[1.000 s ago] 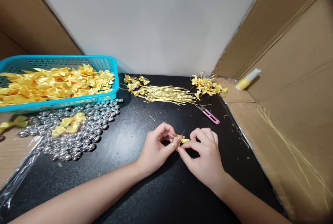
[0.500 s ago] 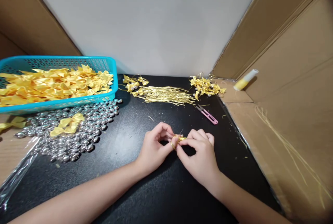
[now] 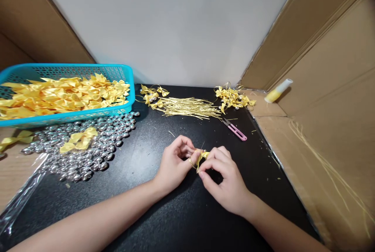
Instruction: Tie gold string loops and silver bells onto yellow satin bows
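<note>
Above the black table (image 3: 164,220), my left hand (image 3: 176,162) pinches a small yellow bow (image 3: 202,156) with a loop of gold cord beside its thumb. My right hand (image 3: 224,176) is closed at the bow's right side, thumb and index finger pinching the cord's end just below it. Behind the hands lies a pile of gold cord pieces (image 3: 189,107). Pink thread snips (image 3: 235,130) rest to the right of that pile. Whether a bead sits between the fingers is hard to make out.
A turquoise basket (image 3: 131,88) full of yellow bows stands at left, with many silver beads (image 3: 99,150) before it. Bows with cords lie in a small group (image 3: 150,95) and a larger heap (image 3: 233,97). A white-and-yellow tube (image 3: 278,91) stands right, near cardboard walls.
My right thumb and index finger have drawn the cord slightly down from the bow, and more of the bow shows. The whole view has shifted slightly.
</note>
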`<state>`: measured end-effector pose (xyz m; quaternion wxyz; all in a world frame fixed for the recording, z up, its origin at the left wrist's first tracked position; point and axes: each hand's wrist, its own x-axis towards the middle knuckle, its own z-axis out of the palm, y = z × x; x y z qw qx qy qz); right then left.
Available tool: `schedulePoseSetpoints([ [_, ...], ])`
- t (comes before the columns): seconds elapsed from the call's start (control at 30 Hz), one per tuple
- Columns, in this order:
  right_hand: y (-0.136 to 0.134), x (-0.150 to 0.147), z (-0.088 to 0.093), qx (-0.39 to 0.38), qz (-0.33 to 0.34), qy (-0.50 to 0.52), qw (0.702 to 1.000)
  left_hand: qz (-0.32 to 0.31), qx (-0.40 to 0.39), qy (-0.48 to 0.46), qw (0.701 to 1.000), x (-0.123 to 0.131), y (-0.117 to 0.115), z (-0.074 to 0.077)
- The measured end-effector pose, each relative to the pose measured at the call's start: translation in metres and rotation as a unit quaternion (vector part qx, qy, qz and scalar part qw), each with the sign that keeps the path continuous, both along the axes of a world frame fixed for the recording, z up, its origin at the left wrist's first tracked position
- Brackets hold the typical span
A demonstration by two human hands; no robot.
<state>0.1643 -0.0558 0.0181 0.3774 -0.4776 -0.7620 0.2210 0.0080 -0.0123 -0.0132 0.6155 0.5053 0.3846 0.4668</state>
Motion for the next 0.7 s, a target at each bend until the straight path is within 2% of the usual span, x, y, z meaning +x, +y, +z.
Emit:
schedulePoseSetpoints([
  [0.1, -0.002, 0.0, 0.002, 0.048, 0.056, -0.03, 0.997, -0.001, 0.002, 0.002, 1.0, 0.0, 0.0, 0.0],
  [0.2, -0.003, 0.005, 0.005, 0.083, 0.084, -0.002, 0.993, -0.004, 0.006, 0.008, 1.0, 0.0, 0.0, 0.001],
  [0.33, -0.003, 0.013, 0.008, 0.109, 0.034, 0.054, 0.992, -0.003, 0.012, 0.022, 1.0, -0.001, -0.002, 0.001],
  [0.5, -0.005, 0.017, 0.009, 0.2, -0.034, 0.074, 0.976, 0.006, 0.029, 0.053, 0.998, -0.001, -0.003, 0.001],
  [0.7, 0.004, 0.01, 0.002, 0.068, -0.104, 0.014, 0.992, 0.012, 0.097, 0.104, 0.99, -0.001, -0.006, 0.002],
])
